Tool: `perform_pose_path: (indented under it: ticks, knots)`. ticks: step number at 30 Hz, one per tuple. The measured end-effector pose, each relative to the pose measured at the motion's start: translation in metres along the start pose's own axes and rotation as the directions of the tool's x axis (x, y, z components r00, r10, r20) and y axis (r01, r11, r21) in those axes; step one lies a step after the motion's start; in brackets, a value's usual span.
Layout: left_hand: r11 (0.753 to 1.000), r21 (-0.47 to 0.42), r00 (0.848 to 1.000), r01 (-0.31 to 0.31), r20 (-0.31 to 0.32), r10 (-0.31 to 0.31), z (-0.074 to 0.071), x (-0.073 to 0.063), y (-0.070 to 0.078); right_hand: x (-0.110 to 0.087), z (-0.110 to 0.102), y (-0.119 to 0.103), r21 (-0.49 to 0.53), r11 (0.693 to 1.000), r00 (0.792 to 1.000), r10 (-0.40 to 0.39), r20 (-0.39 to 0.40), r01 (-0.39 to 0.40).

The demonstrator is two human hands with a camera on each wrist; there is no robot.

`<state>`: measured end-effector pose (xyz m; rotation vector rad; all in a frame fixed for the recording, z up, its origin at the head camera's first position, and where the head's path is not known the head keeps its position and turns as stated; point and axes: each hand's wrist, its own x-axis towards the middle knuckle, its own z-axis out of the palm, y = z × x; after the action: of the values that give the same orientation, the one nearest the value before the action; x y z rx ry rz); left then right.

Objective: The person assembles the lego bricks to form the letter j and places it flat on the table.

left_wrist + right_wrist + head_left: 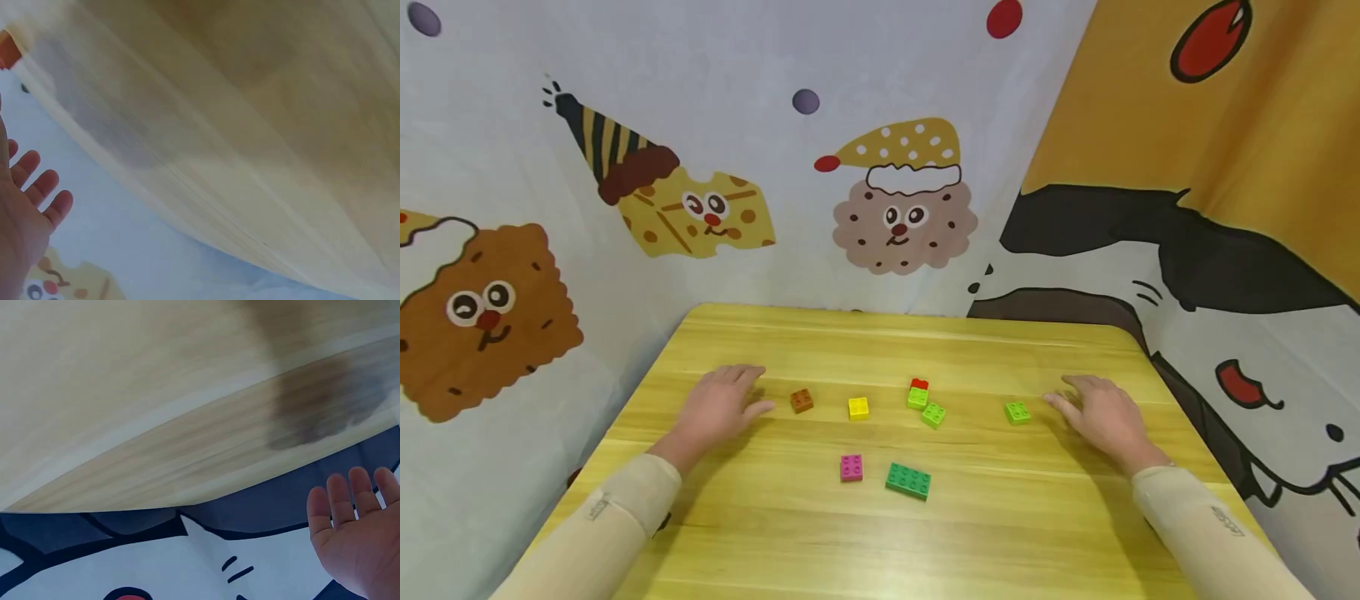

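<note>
My left hand [718,407] is at the table's left side, fingers extended and holding nothing. Nearest to it lies a brown toy brick [802,401], with a yellow brick [858,408] farther right. At the right, my right hand [1103,417] is empty too, its fingers loosely straight, beside a lime green brick [1017,412]. Between the hands, a red brick [919,384] touches or sits behind another lime brick [917,400]; which one I cannot tell. A third lime brick [933,416] lies close by. Nearer to me are a magenta brick [851,468] and a longer dark green brick [908,481].
The bricks are spread over a wooden table [775,533] with rounded far corners. Behind and along its sides hangs a cloth [737,283] printed with cartoon figures. In both wrist views the table edge [237,490] and this cloth appear beside the hands.
</note>
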<state>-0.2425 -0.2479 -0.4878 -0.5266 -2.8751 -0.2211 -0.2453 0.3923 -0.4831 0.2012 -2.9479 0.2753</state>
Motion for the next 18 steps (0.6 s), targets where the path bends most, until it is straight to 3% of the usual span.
perform_pose_path:
  ticks: [5, 11, 18]
  knots:
    - [1.0, 0.014, 1.0, -0.025, -0.007, 0.025, -0.003, 0.001, 0.021, 0.002, 0.001, -0.006, 0.04, 0.999, 1.0, 0.001, -0.003, -0.001]
    - [0.994, 0.03, 0.994, -0.103, -0.031, 0.104, -0.003, 0.001, 0.047, 0.002, 0.003, -0.014, 0.086, 0.996, 0.999, -0.031, 0.019, 0.029]
    - [0.985, -0.008, 0.985, -0.169, -0.036, 0.169, 0.001, 0.0, 0.074, 0.001, 0.004, -0.028, 0.13, 0.99, 0.997, -0.067, 0.034, 0.062]
